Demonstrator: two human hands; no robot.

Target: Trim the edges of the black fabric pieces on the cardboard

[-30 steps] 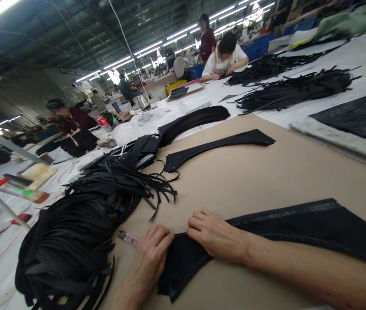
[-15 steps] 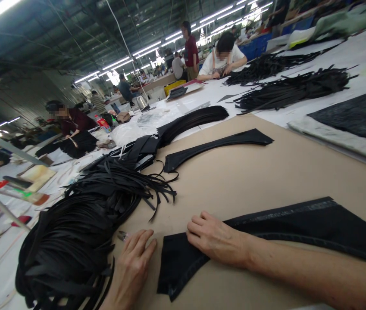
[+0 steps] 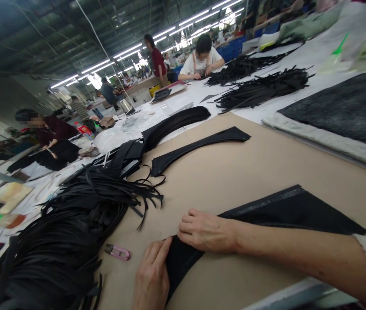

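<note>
A black fabric piece [image 3: 286, 211] lies on the brown board [image 3: 250, 172] in front of me. My right hand [image 3: 205, 230] rests on its left end with the fingers curled and pressed onto the cloth. My left hand [image 3: 152, 275] grips the same end from the left, fingers together along the raised edge. Pink thread snips [image 3: 118, 252] lie on the board just left of my left hand, untouched.
A big heap of black strips [image 3: 73, 224] fills the left side. A curved black cut piece [image 3: 198, 144] and a stack of similar ones [image 3: 176, 122] lie farther off. A grey felt mat [image 3: 341, 107] sits at right. Other people work at tables beyond.
My left hand moved right from beside the snips onto the fabric's left end, which is now lifted. The snips lie uncovered. The view shifted slightly.
</note>
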